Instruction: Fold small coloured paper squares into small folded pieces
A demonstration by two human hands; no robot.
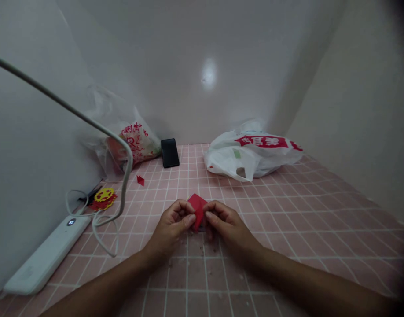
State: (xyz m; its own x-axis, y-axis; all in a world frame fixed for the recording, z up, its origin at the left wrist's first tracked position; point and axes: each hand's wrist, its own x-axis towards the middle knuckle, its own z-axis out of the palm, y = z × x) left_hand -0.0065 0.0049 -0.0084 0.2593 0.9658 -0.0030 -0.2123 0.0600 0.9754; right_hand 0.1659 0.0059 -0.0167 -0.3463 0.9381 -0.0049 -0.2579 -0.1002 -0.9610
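Note:
A small folded piece of red paper [197, 204] is held up between my two hands, just above the pink tiled surface. Its top comes to a point, and creases run down its face. My left hand [175, 222] pinches its left side between thumb and fingers. On the other side, my right hand [225, 223] grips the right edge with thumb and index finger. The fingers partly cover the lower half of the paper. Farther back and to the left lies a smaller red paper piece [140, 180], apart from both hands.
A white power bank [46, 259] with a looping cable [126, 176] lies at left, beside yellow and red cut-out discs [104, 197]. Against the back wall are a clear plastic bag [132, 141], a black phone [170, 153] and a white plastic bag [251, 152].

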